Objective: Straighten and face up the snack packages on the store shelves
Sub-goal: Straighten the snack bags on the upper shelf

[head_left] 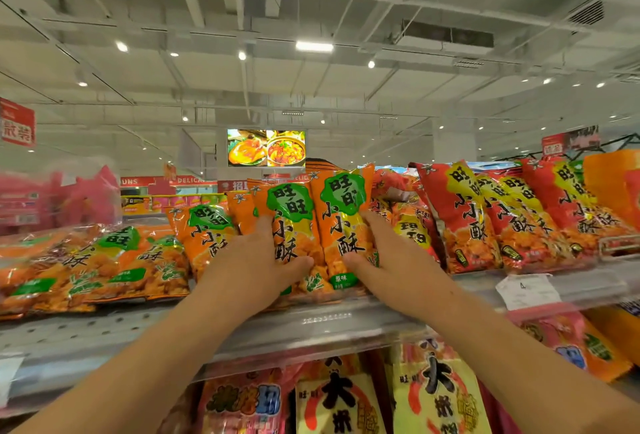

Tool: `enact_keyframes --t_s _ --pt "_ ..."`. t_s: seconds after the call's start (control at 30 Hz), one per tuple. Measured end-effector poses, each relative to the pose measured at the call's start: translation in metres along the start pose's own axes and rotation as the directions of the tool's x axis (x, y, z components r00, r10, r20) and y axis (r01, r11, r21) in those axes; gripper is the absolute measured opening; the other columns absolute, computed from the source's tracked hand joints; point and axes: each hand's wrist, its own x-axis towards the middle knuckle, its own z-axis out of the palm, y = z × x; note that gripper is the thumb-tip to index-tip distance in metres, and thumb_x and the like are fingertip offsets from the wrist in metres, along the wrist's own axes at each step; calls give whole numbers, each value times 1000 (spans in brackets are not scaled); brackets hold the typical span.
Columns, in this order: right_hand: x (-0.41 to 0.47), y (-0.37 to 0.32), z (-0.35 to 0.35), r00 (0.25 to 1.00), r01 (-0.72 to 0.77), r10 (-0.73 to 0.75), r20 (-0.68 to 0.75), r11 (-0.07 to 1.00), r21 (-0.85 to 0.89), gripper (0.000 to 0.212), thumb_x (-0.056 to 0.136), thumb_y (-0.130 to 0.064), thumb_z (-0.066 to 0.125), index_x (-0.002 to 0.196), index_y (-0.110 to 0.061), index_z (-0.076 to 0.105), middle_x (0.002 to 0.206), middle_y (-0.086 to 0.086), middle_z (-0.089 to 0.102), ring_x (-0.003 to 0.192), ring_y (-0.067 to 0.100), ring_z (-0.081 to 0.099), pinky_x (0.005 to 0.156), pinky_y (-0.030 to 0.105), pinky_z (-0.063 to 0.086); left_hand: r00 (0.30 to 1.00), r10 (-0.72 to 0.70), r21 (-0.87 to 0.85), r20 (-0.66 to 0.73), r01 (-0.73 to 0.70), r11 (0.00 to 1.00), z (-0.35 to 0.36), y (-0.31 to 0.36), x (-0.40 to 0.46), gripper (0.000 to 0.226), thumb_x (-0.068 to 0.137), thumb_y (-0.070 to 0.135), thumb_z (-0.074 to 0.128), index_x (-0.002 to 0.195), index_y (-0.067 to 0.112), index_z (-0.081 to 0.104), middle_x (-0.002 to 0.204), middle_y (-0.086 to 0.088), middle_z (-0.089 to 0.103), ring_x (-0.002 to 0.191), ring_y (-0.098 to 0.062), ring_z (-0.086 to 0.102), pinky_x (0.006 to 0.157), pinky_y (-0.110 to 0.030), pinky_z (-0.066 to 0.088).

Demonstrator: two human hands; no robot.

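Two orange snack bags with green labels stand upright side by side at the middle of the top shelf. My left hand grips the left bag's side, thumb across its front. My right hand grips the right bag's side the same way. Left of them one more orange bag leans, and several lie flat. Red bags of the same snack stand leaning in a row on the right.
A clear plastic rail with a white price tag runs along the shelf's front edge. Below it hang yellow and pink snack bags. A bare stretch of perforated shelf lies at front left. Other store aisles and signs are behind.
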Motion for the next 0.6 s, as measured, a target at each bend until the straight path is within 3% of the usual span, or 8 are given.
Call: enact_keyframes --t_s 0.03,0.1,0.2,0.27,0.37,0.47,0.6 --pt "-1 0 0 1000 5 -5 7 1000 0 71 95 -52 50 151 -28 15 123 5 60 94 15 51 82 32 42 1000 1 -9 -3 -1 1000 0 0 0 100 78 76 51 153 23 11 116 -9 64 97 -26 63 70 -30 43" --pt "-3 -2 -1 1000 23 -23 11 1000 -10 73 97 -50 47 154 -24 11 146 6 45 120 21 49 96 36 41 1000 18 -43 -19 -18 999 -1 0 -4 101 79 76 49 154 22 9 104 -4 64 98 -25 62 74 -31 45" --pt "-11 -7 -1 999 46 -47 -11 994 -100 78 99 -53 37 155 -21 -6 164 5 1 150 22 10 117 38 19 992 102 -24 -71 -103 994 -9 2 -18 99 77 83 33 153 23 9 76 9 52 84 -19 60 72 -33 49" --pt "-17 -17 -2 989 111 -126 -84 981 -162 74 100 -53 31 155 -22 -7 164 2 -9 150 17 -5 120 34 4 977 167 43 -132 -162 986 -15 0 -31 91 80 81 21 152 26 14 81 12 55 81 -15 58 70 -35 52" --pt "-22 -47 5 940 301 -327 -101 930 -212 63 99 -47 31 155 -21 18 163 0 9 149 16 2 121 34 0 951 223 83 -212 -209 974 -24 -13 -51 65 95 66 19 142 26 41 115 7 65 98 -17 63 79 -38 53" --pt "-23 -85 28 880 470 -475 -21 876 -104 57 97 -40 32 151 -22 32 161 -2 22 149 15 9 122 35 5 902 302 235 -308 -235 943 -35 -39 -76 45 94 42 39 117 15 67 107 -2 72 97 -27 67 82 -42 51" --pt "-12 -136 72 796 605 -605 6 796 -27 51 99 -30 40 148 -18 37 156 2 33 146 19 21 119 33 12 914 329 514 -240 -168 841 -58 -93 -115 41 86 33 43 104 10 72 105 -7 72 105 -33 65 92 -46 41"
